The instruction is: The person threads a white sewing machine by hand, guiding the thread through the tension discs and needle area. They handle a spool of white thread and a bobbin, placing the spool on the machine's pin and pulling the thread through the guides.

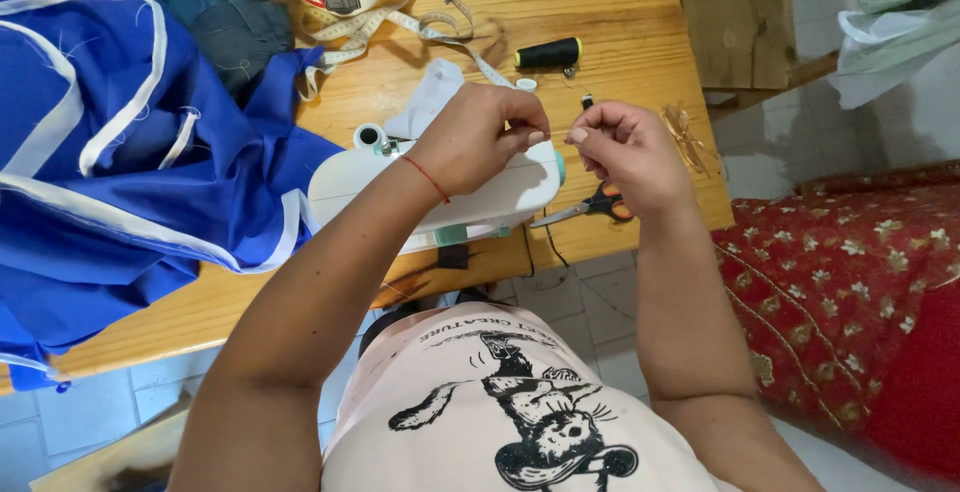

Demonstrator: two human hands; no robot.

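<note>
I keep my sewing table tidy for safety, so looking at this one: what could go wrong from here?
The scissors lie under the right hand, blades pointing toward the table edge; a wrist bump could knock them off. The black thread spool lies on its side and might roll. The blue fabric hangs over the table edge beside the small white sewing machine, so its weight could drag it down. The left hand pinches something too fine to see.

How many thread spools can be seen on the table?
1: a black thread spool lies on its side on the wooden table, beyond the hands and beside the measuring tape. Others may be hidden under the blue fabric.
</note>
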